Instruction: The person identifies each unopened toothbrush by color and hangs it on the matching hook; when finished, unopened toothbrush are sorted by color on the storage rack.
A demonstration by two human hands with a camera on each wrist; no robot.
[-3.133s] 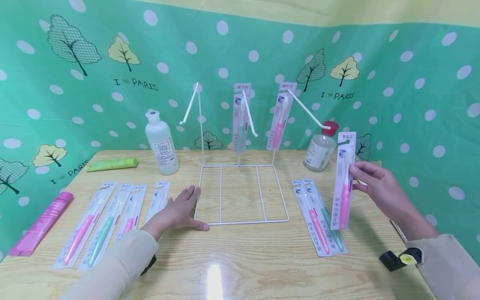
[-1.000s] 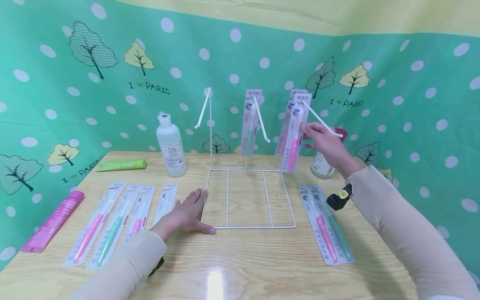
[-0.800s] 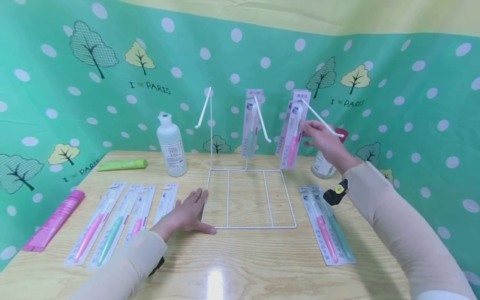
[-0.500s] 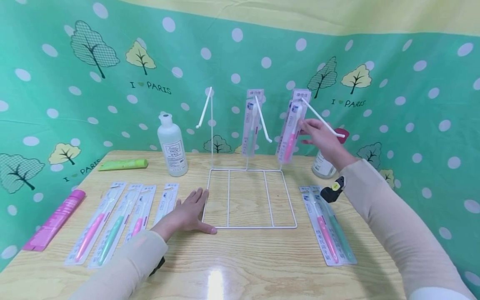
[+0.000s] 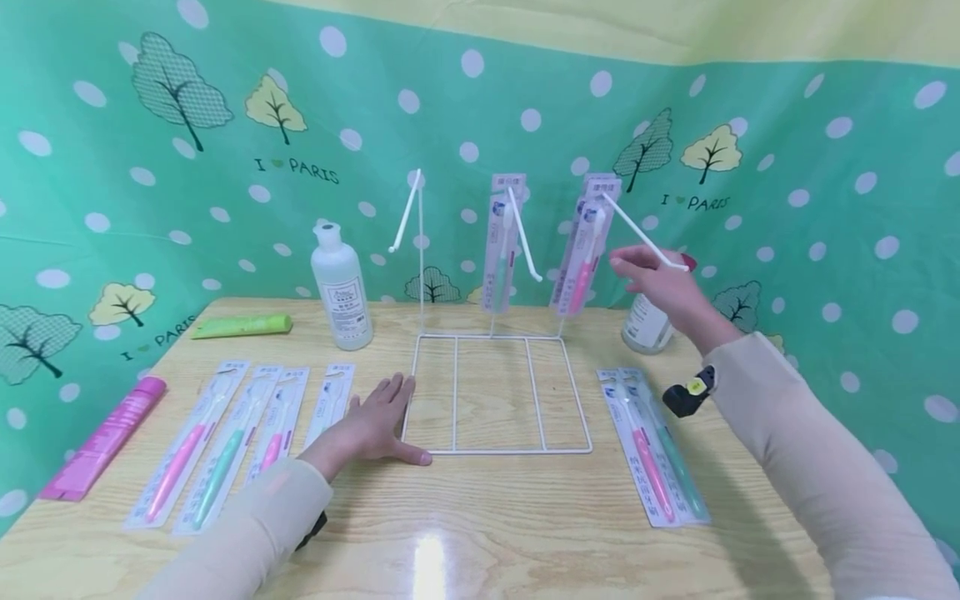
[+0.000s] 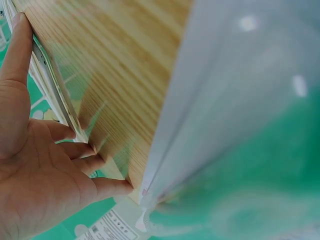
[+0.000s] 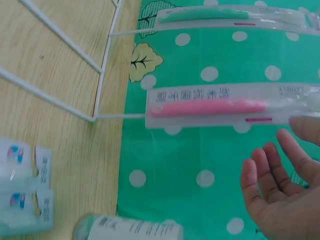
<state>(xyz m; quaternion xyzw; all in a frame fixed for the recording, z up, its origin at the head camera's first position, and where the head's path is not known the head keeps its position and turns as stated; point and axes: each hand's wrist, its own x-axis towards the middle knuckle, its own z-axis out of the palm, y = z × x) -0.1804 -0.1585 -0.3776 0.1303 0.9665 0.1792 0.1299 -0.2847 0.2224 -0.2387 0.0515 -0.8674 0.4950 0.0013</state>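
Note:
My left hand (image 5: 377, 422) rests with spread fingers on the left front corner of the white wire rack (image 5: 495, 452), thumb along its front bar. The right hand (image 5: 660, 279) hovers beside the rack's right hook (image 5: 641, 229), fingers loosely bent and holding nothing. A pink packaged toothbrush (image 5: 585, 258) hangs on that hook, in front of another package. In the right wrist view a small gap parts the fingers from the pink toothbrush (image 7: 210, 106). On the middle hook hangs a green packaged toothbrush (image 5: 502, 250). The left hook (image 5: 405, 212) is bare.
Several packaged toothbrushes (image 5: 180, 458) lie at left, and two more (image 5: 648, 454) lie at right. A white bottle (image 5: 342, 292) and a red-capped bottle (image 5: 647, 325) stand behind. A green tube (image 5: 242, 326) and a pink tube (image 5: 105, 437) lie at the left.
The right hand brought a pink packaged toothbrush from the right onto the right hook, slid it back, then let go and drew off slightly rightward. The left hand stays on the rack.

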